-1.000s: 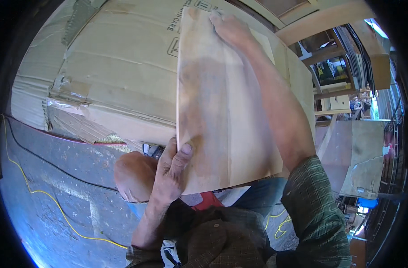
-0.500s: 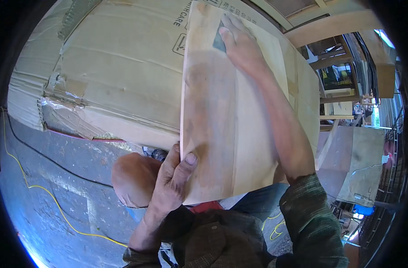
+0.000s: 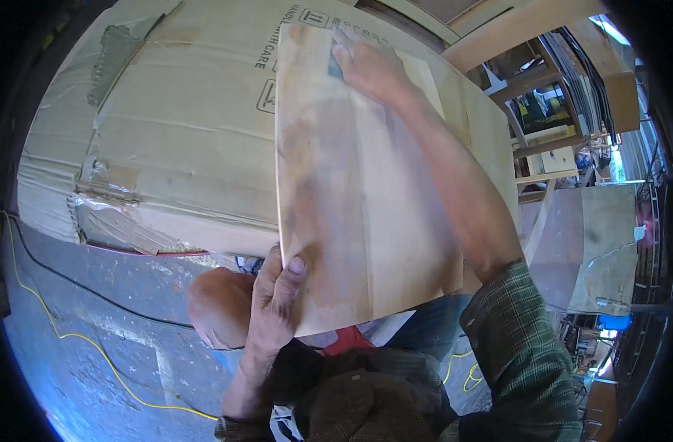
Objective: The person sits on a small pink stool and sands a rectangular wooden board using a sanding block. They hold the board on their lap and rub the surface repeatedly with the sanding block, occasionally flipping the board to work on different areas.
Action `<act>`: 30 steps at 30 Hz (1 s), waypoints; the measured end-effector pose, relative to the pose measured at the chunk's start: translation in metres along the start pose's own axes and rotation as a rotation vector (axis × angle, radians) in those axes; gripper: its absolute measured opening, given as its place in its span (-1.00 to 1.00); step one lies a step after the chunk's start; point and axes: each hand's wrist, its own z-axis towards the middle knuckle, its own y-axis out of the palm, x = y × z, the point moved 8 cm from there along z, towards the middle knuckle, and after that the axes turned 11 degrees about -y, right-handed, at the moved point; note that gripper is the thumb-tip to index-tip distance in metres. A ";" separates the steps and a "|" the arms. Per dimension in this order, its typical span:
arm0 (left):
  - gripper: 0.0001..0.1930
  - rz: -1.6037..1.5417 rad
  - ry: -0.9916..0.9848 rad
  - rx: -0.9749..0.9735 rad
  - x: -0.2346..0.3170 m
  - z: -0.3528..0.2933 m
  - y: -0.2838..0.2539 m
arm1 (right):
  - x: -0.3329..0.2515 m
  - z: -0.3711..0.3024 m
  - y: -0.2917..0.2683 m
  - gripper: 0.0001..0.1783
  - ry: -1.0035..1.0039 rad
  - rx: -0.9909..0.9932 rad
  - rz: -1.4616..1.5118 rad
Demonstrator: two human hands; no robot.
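A light wooden panel (image 3: 321, 184) with darker brown streaks along its left part slants up from my lap and rests against a large cardboard box. My left hand (image 3: 276, 298) grips its lower left edge, thumb on the face and fingers around the side. Near the panel's top, my right hand (image 3: 373, 70) presses a small dark grey-green piece of sandpaper (image 3: 335, 68) flat to the wood. Most of the sandpaper is hidden under the fingers.
The cardboard box (image 3: 181, 132), torn at its lower left corner, fills the far side. A yellow cord (image 3: 93, 353) and a black cable (image 3: 108, 300) run over the concrete floor at left. Wooden shelving (image 3: 535, 88) with stacked sheets stands at right. My bare knee (image 3: 217, 306) is beside the panel.
The panel and both hands appear farther left in view as the whole scene shifts. My right hand stays near the panel's top with the sandpaper; the left keeps its grip.
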 end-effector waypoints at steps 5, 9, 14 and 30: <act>-0.51 0.031 -0.002 0.057 0.000 0.000 -0.004 | -0.022 -0.039 -0.001 -0.47 -0.356 0.488 -0.021; -0.52 0.019 0.035 0.021 0.002 -0.001 0.000 | 0.000 -0.002 -0.010 -0.49 -0.097 0.236 -0.029; -0.55 -0.013 0.041 0.050 0.003 0.001 -0.003 | -0.011 -0.034 -0.003 -0.48 -0.266 0.365 -0.028; -0.57 -0.033 0.042 0.043 0.002 0.001 -0.002 | -0.007 -0.013 -0.013 -0.50 -0.208 0.295 -0.175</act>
